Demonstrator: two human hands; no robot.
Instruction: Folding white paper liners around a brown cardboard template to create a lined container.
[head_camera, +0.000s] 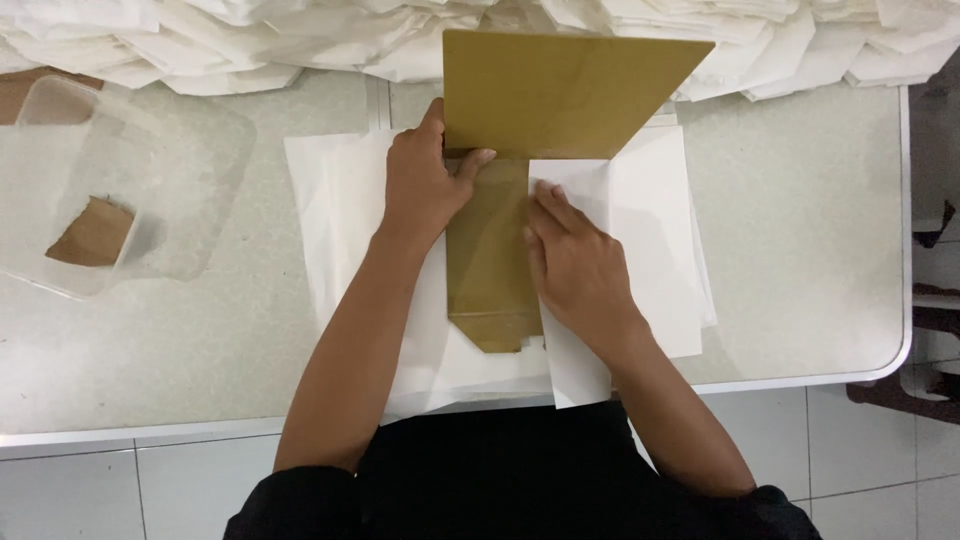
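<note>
A gold-brown cardboard template (560, 95) lies on a stack of white paper sheets (655, 210), its narrow lower part (490, 290) running toward me. My left hand (425, 185) presses down where the wide top meets the narrow part, thumb on the card. My right hand (575, 265) lies flat on a white paper flap (575, 370) folded over the template's right side, fingers pointing up and left. Neither hand grips anything; both press flat.
A heap of folded white paper pieces (300, 40) fills the far edge of the speckled table (820, 260). A clear plastic container (130, 190) at left holds a brown scrap (92, 235). The table's near edge (140, 432) meets tiled floor below.
</note>
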